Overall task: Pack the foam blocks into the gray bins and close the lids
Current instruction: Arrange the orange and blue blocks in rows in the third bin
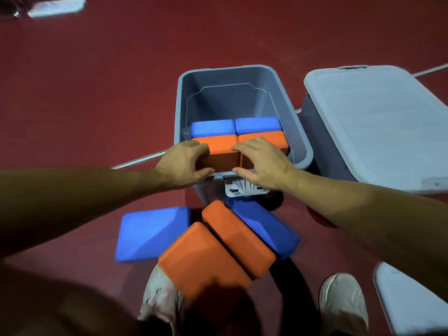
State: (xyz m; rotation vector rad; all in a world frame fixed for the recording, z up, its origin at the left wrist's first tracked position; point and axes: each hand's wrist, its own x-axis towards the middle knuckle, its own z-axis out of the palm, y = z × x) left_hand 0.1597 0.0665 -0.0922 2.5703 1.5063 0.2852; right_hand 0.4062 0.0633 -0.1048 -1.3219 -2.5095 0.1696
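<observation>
An open bin (pixel 242 93) is seen ahead on the floor (pixel 97 93), with four foam blocks (pixel 213 128) stood in its near end, two behind two. A lidded bin (pixel 378 122) is set just to its right. Four loose blocks (pixel 152 232) are spread on the floor before the open bin. What appears to be a lid (pixel 409 299) is glimpsed at near right, another (pixel 57 7) at far left.

- Both bare arms reach forward, side by side.
- The left hand (pixel 183 163) has curled fingers and its thumb sticks out.
- The right hand (pixel 263 161) does the same.
</observation>
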